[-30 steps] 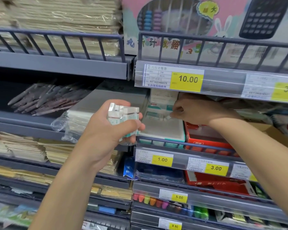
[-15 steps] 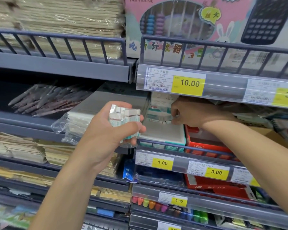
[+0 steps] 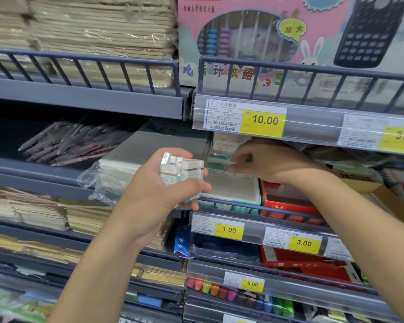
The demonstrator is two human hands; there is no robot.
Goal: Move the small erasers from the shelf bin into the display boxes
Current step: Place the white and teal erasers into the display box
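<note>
My left hand [image 3: 156, 190] grips a bundle of several small white erasers [image 3: 182, 173] with teal sleeves, held in front of the middle shelf. My right hand [image 3: 264, 160] reaches under the shelf edge and pinches one small white eraser [image 3: 233, 163] at its fingertips. That eraser hangs over the white and teal display box [image 3: 231, 190], which sits behind the shelf rail. More eraser boxes [image 3: 224, 145] stand stacked behind it, partly hidden by the price strip.
A red box [image 3: 287, 203] sits right of the display box. Bagged pens [image 3: 75, 143] and a plastic-wrapped pack [image 3: 112, 176] lie to the left. Price strips [image 3: 264, 120] and a wire rail [image 3: 254, 208] edge the shelves. Paper stacks [image 3: 40, 213] fill the left shelves.
My right hand has shifted slightly left and down over the display box, fingertips now showing a small eraser. My left hand keeps its bundle almost still.
</note>
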